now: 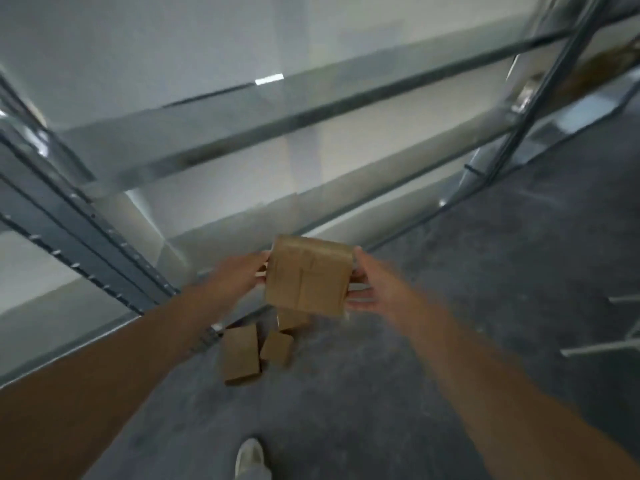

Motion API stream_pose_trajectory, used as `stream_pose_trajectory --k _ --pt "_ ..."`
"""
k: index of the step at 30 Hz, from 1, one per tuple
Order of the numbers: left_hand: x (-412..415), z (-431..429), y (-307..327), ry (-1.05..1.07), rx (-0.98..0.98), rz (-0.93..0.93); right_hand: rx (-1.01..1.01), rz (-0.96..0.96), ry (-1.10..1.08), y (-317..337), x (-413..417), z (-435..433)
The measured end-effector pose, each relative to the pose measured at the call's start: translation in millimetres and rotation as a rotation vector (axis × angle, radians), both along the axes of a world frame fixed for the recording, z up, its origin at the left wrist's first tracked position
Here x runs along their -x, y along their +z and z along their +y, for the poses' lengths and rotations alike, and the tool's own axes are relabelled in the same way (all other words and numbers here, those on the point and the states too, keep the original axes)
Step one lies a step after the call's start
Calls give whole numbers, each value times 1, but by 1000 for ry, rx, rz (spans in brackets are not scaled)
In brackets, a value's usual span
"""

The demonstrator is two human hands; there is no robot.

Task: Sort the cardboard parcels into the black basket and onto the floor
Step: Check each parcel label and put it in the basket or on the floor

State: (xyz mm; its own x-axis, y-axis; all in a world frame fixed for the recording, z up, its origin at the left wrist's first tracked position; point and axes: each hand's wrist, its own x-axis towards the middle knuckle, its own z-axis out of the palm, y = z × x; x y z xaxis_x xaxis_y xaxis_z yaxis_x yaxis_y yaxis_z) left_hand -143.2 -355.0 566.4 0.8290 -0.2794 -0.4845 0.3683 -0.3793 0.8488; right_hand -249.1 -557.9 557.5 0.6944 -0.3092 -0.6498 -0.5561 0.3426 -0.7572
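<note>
One brown rectangular cardboard parcel (308,277) is held in mid-air at the centre of the view, slightly tilted, above a grey concrete floor (381,393). The left hand (239,277) holds its left edge and the right hand (374,289) holds its right edge. Each seems to have the thumb near the top corner and the fingers reaching behind, though motion blur softens the fingers. Both bare forearms reach in from the near corners.

The parcel looks light and stiff, with flat faces, square corners and no sag. Its surface appears smooth, so it could slip from a loose hold. The two side edges, where the hands are now, seem the sound place to take it. It would probably survive a short drop unharmed.

Directly below it, three smaller brown cardboard parcels lie close together on the floor. A longer one (240,355) is at the left and a small squarish one (277,348) is just beside it. A third (292,318) is partly hidden behind the held parcel.

Farther off, a grey metal shelving rack (242,133) crosses the scene from left to right. Thin metal rods (602,344) show at the right edge. A pale shoe (249,455) stands at the near edge. The black basket is not in view.
</note>
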Motion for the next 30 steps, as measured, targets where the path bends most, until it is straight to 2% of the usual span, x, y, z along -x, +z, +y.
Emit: stream_pose_trajectory --k 5,12,15,18,21,23,30 --pt "60 95 110 50 11 -161 -5 -93 49 100 13 57" --pt "147 241 199 349 8 -333 77 -123 486 204 24 190" --pt "179 292 215 418 33 -381 161 -161 583 235 24 250" --pt "205 343 220 579 76 -399 159 -264 644 263 21 315" --pt "226 398 221 795 261 -362 116 -335 731 281 22 383" --pt "244 439 224 932 341 -362 119 -322 816 286 28 428" --pt "332 588 212 1198 484 -403 127 -369 1099 271 79 594"
